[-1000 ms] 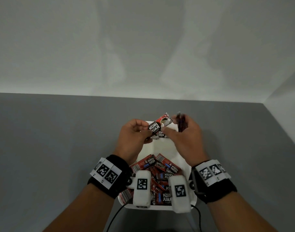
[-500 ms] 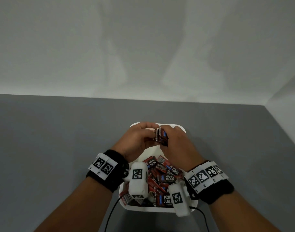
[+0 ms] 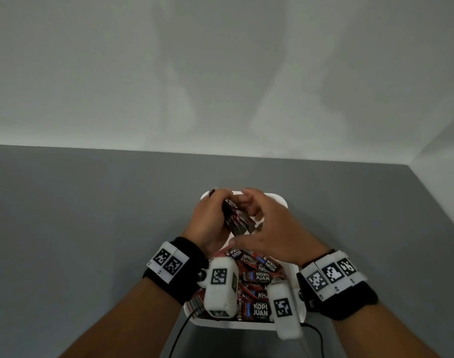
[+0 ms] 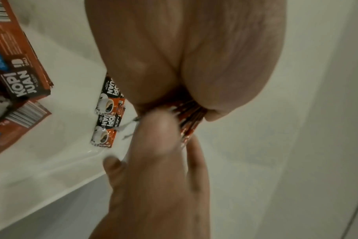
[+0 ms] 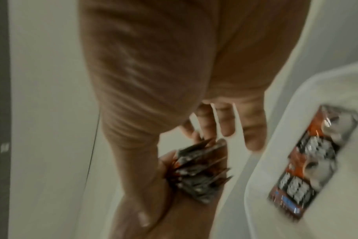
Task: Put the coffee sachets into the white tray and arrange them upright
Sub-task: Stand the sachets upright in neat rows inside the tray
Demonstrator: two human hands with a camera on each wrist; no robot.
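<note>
The white tray (image 3: 281,201) lies on the grey table, its near half full of loose red and black coffee sachets (image 3: 259,276). Over its far end my left hand (image 3: 214,213) grips a stacked bundle of sachets (image 3: 237,219) on edge. My right hand (image 3: 257,206) reaches over it with spread, fairly straight fingers that touch the bundle's top. In the left wrist view the bundle's edges (image 4: 191,116) show under my left palm (image 4: 174,56), with the right thumb (image 4: 155,129) against them. In the blurred right wrist view, the right fingers (image 5: 225,122) hang above the bundle (image 5: 200,169).
A joined pair of sachets (image 4: 107,103) stands by the held bundle on the tray floor (image 4: 51,145). Grey table (image 3: 91,241) spreads to the left and right of the tray. A pale wall rises behind, and another closes the right side. Black cables (image 3: 182,334) trail off the wrist cameras.
A second ago each hand held sachets above the tray. They came together, and the joined bundle now sits lower in my left hand at the tray's far end. The right fingers have loosened.
</note>
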